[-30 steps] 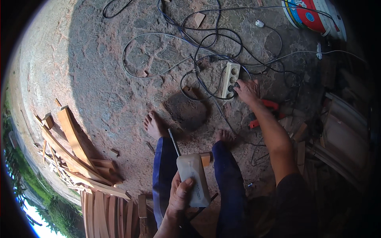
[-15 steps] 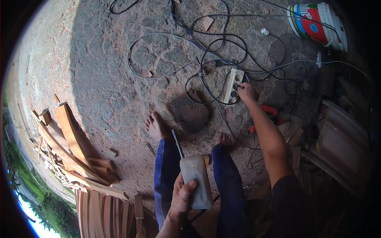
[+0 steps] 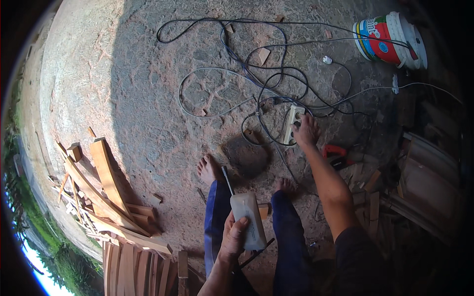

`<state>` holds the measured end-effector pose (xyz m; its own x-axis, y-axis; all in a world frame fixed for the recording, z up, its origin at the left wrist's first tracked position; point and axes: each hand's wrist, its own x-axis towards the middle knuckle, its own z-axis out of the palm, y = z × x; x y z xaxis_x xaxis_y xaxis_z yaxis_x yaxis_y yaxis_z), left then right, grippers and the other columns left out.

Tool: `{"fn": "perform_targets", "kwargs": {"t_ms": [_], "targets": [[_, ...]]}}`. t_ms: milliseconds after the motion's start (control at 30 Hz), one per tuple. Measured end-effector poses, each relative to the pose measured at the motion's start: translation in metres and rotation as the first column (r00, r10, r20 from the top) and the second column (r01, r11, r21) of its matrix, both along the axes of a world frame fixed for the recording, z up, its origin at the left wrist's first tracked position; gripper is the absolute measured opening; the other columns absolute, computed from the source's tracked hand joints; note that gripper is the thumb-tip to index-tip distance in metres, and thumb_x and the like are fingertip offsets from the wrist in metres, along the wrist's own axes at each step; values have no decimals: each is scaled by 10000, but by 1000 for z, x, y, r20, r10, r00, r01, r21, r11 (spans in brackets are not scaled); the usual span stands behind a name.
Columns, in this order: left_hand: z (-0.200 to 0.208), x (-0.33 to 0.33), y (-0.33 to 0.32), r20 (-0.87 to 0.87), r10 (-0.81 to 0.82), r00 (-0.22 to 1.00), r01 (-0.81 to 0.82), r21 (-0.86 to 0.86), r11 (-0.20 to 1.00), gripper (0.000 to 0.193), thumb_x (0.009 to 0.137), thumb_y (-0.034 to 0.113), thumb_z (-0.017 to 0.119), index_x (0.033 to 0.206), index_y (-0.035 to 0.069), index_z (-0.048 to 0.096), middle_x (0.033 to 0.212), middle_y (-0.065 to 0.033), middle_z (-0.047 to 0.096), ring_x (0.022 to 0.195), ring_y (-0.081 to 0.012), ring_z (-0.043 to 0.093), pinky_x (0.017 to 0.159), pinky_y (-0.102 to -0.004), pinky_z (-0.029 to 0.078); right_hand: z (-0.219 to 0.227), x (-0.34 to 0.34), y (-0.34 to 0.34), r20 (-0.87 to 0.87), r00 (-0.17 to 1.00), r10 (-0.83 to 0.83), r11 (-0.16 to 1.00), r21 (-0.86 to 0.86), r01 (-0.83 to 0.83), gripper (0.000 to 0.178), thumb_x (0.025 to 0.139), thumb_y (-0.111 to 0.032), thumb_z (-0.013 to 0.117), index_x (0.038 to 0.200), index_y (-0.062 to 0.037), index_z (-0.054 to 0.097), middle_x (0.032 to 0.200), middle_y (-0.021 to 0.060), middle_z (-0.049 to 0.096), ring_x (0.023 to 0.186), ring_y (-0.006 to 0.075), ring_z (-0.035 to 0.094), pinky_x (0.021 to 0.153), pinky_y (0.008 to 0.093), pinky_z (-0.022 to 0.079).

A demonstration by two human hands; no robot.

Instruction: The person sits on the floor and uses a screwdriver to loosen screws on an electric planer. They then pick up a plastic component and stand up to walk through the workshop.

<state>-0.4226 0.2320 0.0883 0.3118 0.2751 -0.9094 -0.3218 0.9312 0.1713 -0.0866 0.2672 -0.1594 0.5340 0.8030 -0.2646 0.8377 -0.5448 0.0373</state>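
Note:
My left hand point(image 3: 232, 239) is wrapped round a pale grey plastic box point(image 3: 249, 222), its thumb flat on the face. A thin metal rod point(image 3: 228, 180) juts from the box's far end. Beyond my feet, my right hand point(image 3: 307, 132) is at a cream power strip point(image 3: 291, 129) lying on the ground. Its fingers are closed on what looks like a black plug in one of the sockets; they hide most of it. Dark and grey cables point(image 3: 284, 75) loop over the ground around the strip.
A flat dark stone point(image 3: 246, 155) lies between my feet and the strip. A red tool point(image 3: 335, 153) sits beside my right forearm. Cut wood point(image 3: 109, 172) is piled at left. A paint bucket point(image 3: 385, 42) lies far right; a white plug point(image 3: 327, 59) is nearer.
The whole view has shifted, so the ground and strip appear lower and further right. My right hand stays at the strip, its fingers now covering more of it. The left hand keeps the box.

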Motion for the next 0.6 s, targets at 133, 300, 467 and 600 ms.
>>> {"fn": "perform_targets", "kwargs": {"t_ms": [133, 300, 467, 600], "targets": [[26, -7, 6, 16, -4, 1000, 3, 46, 999, 588, 849, 384, 664, 1310, 60, 494, 1048, -27, 601, 892, -125, 591, 780, -293, 510, 145, -79, -9, -852, 487, -192, 981, -164, 99, 512, 897, -360, 677, 1273, -41, 539, 1157, 207, 635, 1049, 324, 643, 924, 404, 503], [119, -27, 64, 125, -61, 990, 52, 71, 996, 646, 863, 463, 639, 1305, 15, 496, 1142, -119, 624, 1011, -246, 619, 876, -394, 522, 344, -169, -29, -774, -426, -468, 832, -549, 84, 384, 1034, -290, 466, 1363, -99, 517, 1136, 18, 631, 972, 118, 607, 855, 304, 506], [199, -20, 156, 222, -90, 971, 41, 216, 976, 496, 930, 394, 579, 1268, 34, 528, 1076, -93, 638, 945, -216, 637, 828, -357, 532, 453, -196, 38, -724, -689, -32, 987, -132, 94, 480, 1026, -394, 396, 1413, -111, 428, 1246, 87, 565, 1105, 201, 582, 952, 340, 474], [252, 8, 258, 271, -161, 949, 37, 411, 911, 420, 964, 337, 547, 1276, 56, 527, 1086, -94, 636, 955, -223, 643, 834, -355, 540, 588, -159, 128, -996, 70, -52, 959, -30, 283, 390, 990, -414, 495, 1190, -83, 542, 953, 125, 607, 796, 180, 598, 685, 326, 475]]}}
